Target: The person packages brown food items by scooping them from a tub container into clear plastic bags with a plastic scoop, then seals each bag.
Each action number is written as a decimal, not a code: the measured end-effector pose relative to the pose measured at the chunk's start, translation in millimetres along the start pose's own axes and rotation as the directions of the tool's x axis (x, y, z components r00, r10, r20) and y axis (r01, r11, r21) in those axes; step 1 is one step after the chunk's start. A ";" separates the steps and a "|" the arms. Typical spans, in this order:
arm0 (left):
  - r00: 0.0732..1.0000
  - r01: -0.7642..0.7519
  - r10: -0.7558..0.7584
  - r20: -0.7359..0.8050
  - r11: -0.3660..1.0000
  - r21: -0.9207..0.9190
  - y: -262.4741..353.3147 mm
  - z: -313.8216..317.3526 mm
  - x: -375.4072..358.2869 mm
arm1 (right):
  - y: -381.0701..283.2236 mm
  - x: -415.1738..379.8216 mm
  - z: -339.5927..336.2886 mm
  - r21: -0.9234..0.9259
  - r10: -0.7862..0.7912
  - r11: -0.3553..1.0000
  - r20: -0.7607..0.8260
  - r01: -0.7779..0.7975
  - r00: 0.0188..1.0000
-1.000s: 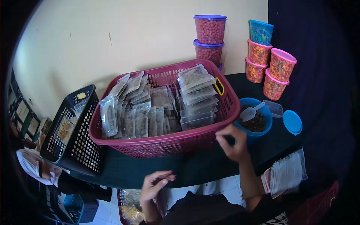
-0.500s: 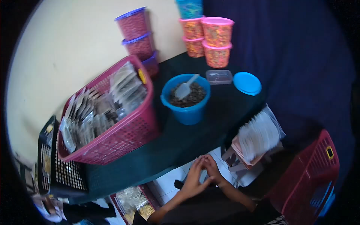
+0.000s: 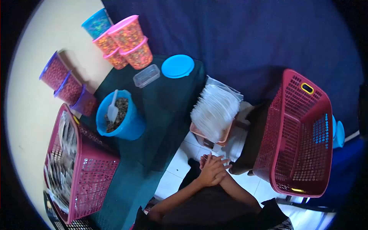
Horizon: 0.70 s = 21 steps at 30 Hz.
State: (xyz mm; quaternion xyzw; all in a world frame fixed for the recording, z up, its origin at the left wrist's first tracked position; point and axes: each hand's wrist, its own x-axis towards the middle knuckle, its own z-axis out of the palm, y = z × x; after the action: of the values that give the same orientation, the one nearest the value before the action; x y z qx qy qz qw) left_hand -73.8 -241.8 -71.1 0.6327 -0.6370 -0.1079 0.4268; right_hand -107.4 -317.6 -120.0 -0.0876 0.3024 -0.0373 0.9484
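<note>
My left hand [image 3: 212, 171] lies across my right hand [image 3: 223, 168] in front of my body, just below the stack of clear plastic bags [image 3: 216, 109]. The two hands are clasped together, fingers overlapping, and no object shows between them. The bags stand upright in an orange tray [image 3: 224, 138]. On the dark green table [image 3: 153, 115] to the left is a blue bucket [image 3: 132, 124] of small dark pieces, with a white scoop [image 3: 112, 111] resting inside. A round blue lid [image 3: 178, 66] and a small clear container [image 3: 147, 76] lie beyond it.
A magenta basket [image 3: 96, 184] full of filled packets stands at the left. Another magenta basket [image 3: 281, 142], with nothing seen inside, stands at the right. Pink-lidded tubs [image 3: 138, 55] and purple-lidded tubs [image 3: 69, 88] are stacked along the wall side. Behind hangs a dark blue cloth [image 3: 237, 38].
The view has swung to the right, so the table items appear further left and the right basket shows fully. My hands have gone from fingertips touching to clasped over each other.
</note>
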 end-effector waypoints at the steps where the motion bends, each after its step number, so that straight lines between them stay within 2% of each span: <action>1: 1.000 -0.006 0.006 0.013 1.000 -0.017 -6.6 4.2 0.2 | -3.6 -0.3 -5.1 0.024 -0.029 0.999 0.003 0.029 1.000; 3: 0.998 0.068 -0.067 0.013 0.992 -0.110 -18.6 5.5 6.9 | -12.8 1.6 -12.2 0.063 -0.084 0.995 0.013 0.083 0.996; 5: 0.998 0.049 -0.046 0.033 0.996 -0.073 -38.3 9.7 12.6 | -21.0 4.1 -17.3 0.098 -0.134 0.987 0.020 0.131 0.991; 7: 0.971 0.205 -0.228 -0.066 0.945 -0.254 -55.6 16.1 18.5 | -27.9 4.7 -16.3 0.118 -0.158 0.981 0.006 0.156 0.987; 8: 0.978 0.188 -0.196 -0.065 0.976 -0.109 -68.2 16.4 22.5 | -31.9 6.9 -14.6 0.079 -0.137 0.988 0.011 0.136 0.991; 9: 0.978 0.191 -0.199 -0.062 0.974 -0.119 -80.6 19.2 22.8 | -38.0 8.2 -7.9 0.038 -0.113 0.993 0.018 0.112 0.993; 10: 0.929 0.295 -0.318 -0.188 0.945 -0.143 -96.0 22.3 22.0 | -46.7 -1.3 12.5 -0.021 -0.079 0.997 -0.062 0.077 0.995; 11: 0.850 0.391 -0.428 -0.307 0.903 -0.176 -112.0 23.8 21.3 | -50.7 5.8 13.6 -0.020 -0.075 0.997 -0.068 0.074 0.995; 12: 0.795 0.461 -0.495 -0.350 0.869 -0.179 -128.4 24.8 20.5 | -54.2 15.6 13.9 -0.021 -0.068 0.998 -0.156 0.065 0.985; 13: 0.794 0.467 -0.500 -0.346 0.866 -0.181 -152.2 27.6 19.0 | -56.9 26.5 13.1 -0.020 -0.059 0.998 -0.243 0.056 0.968; 14: 0.625 0.547 -0.719 -0.303 0.681 -0.487 -179.0 31.5 16.4 | -60.1 38.2 8.0 -0.039 -0.056 0.998 -0.243 0.048 0.968; 15: 0.435 0.541 -0.884 -0.173 0.410 -0.735 -198.7 31.6 13.8 | -63.1 49.5 8.4 -0.032 -0.051 0.999 -0.253 0.044 0.966; 17: 0.292 0.523 -0.940 0.175 0.004 -0.852 -226.7 17.6 15.9 | -66.3 70.5 10.0 -0.338 -0.207 0.935 -0.268 0.110 0.941; 18: 0.266 0.550 -0.924 0.275 -0.089 -0.830 -226.1 7.1 27.9 | -68.2 84.0 5.3 -0.526 -0.278 0.844 -0.272 0.100 0.921; 19: 0.259 0.552 -0.922 0.286 -0.102 -0.828 -237.4 8.3 28.1 | -69.7 97.2 -1.7 -0.525 -0.275 0.846 -0.285 0.091 0.918; 20: 0.245 0.557 -0.914 0.324 -0.140 -0.818 -249.4 9.2 28.9 | -69.6 108.9 -8.8 -0.863 -0.535 0.464 -0.093 0.200 0.840; 21: 0.228 0.562 -0.905 0.359 -0.179 -0.808 -260.1 10.8 29.2 | -71.5 113.9 -3.3 -0.973 -0.646 -0.045 0.201 0.225 0.736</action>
State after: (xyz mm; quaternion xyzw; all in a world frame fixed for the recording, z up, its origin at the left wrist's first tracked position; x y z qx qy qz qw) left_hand 109.4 -318.2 -242.0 0.5812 0.1123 -0.5172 0.6182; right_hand -17.8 -402.4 -173.7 -0.7636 0.3532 -0.1519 0.5188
